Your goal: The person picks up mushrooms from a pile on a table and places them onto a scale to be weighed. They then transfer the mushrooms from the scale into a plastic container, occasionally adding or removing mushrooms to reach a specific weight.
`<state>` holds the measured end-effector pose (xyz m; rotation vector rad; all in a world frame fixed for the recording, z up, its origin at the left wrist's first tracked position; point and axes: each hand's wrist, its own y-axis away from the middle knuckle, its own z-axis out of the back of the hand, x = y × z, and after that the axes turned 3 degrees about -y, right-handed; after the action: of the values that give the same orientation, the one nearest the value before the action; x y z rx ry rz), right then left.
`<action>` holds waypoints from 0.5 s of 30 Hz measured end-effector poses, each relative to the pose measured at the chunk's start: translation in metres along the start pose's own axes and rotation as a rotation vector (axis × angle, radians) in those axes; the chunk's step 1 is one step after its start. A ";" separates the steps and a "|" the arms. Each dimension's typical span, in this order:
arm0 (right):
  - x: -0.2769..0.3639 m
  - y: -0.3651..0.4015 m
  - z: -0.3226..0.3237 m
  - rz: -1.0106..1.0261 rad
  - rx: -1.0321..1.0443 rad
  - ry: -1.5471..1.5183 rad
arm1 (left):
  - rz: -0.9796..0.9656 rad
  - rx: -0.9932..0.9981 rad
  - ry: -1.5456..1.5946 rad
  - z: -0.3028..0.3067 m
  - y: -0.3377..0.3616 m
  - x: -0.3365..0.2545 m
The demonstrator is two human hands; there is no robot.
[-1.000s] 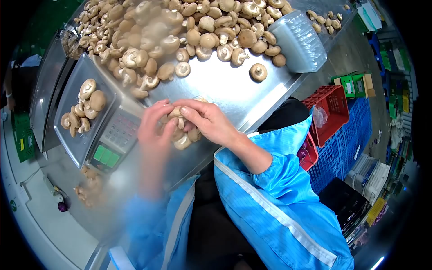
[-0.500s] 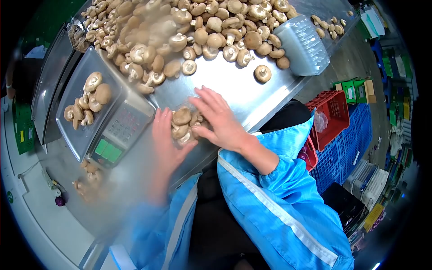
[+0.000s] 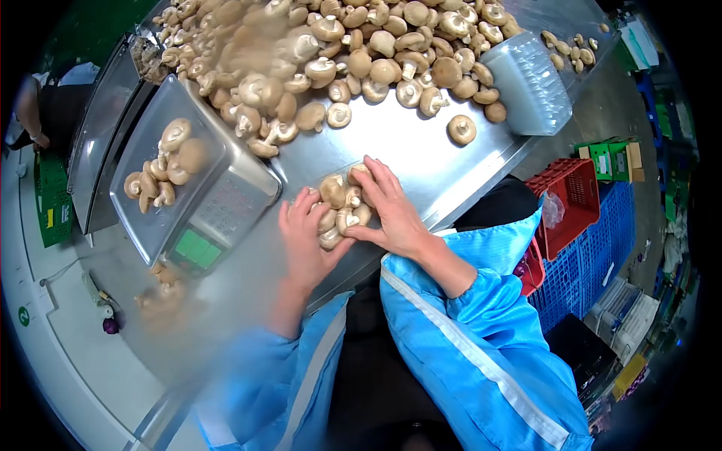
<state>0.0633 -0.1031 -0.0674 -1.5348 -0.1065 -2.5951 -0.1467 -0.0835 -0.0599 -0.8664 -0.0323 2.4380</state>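
Observation:
A small group of shiitake mushrooms [image 3: 348, 212] lies between my two hands over the steel table, just below the larger pile. My left hand [image 3: 307, 239] curls round its left side, fingertips on the caps. From the right, my right hand [image 3: 392, 219] wraps the group, with the thumb along its near edge and the fingers at the far side. Whether a clear tray lies under these mushrooms is hard to make out. To the left, a digital scale [image 3: 239, 197] carries a clear tray [image 3: 135, 197] with several mushrooms [image 3: 174, 135] in it.
A large mushroom pile [image 3: 361, 64] covers the back of the steel table [image 3: 391, 143]. Stacked clear plastic trays [image 3: 526, 84] stand at its right, near a lone mushroom [image 3: 462, 129]. More mushrooms [image 3: 169, 297] sit blurred below the scale. Red crates [image 3: 575, 214] are at right; another person's arm [image 3: 30, 113] shows far left.
The view has shifted slightly, moving the scene rightward. My fingers have closed in round the small mushroom group, and more of its caps now show between my hands.

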 end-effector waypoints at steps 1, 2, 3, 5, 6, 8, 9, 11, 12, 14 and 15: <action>0.002 0.000 0.001 -0.002 -0.014 -0.021 | 0.007 -0.022 0.019 -0.001 0.000 -0.002; 0.003 0.000 0.002 -0.007 -0.027 -0.038 | 0.035 0.021 -0.003 0.000 -0.002 -0.004; 0.003 0.000 0.003 -0.010 -0.041 -0.054 | 0.040 0.033 -0.018 0.001 -0.003 -0.005; 0.000 -0.002 0.002 0.018 -0.015 0.018 | 0.044 0.056 -0.055 0.004 -0.007 -0.005; 0.000 -0.003 0.002 0.033 -0.005 0.051 | 0.056 0.041 -0.041 0.005 -0.010 -0.006; -0.002 -0.003 0.003 0.043 0.003 0.061 | 0.054 0.056 -0.051 0.008 -0.015 -0.007; -0.002 -0.002 0.003 0.045 0.007 0.066 | 0.052 0.064 -0.054 0.009 -0.017 -0.008; -0.003 -0.001 0.003 0.060 0.002 0.079 | 0.026 0.139 -0.069 0.012 -0.022 -0.009; -0.004 -0.001 0.003 0.070 0.000 0.086 | 0.012 0.175 -0.078 0.013 -0.023 -0.008; -0.003 -0.001 0.003 0.052 -0.007 0.056 | 0.005 0.165 -0.081 0.011 -0.023 -0.006; -0.002 -0.002 0.004 0.044 -0.010 0.041 | 0.001 0.160 -0.083 0.010 -0.023 -0.005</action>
<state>0.0671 -0.1006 -0.0671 -1.4691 -0.0552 -2.5958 -0.1385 -0.0648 -0.0443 -0.6952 0.1310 2.4378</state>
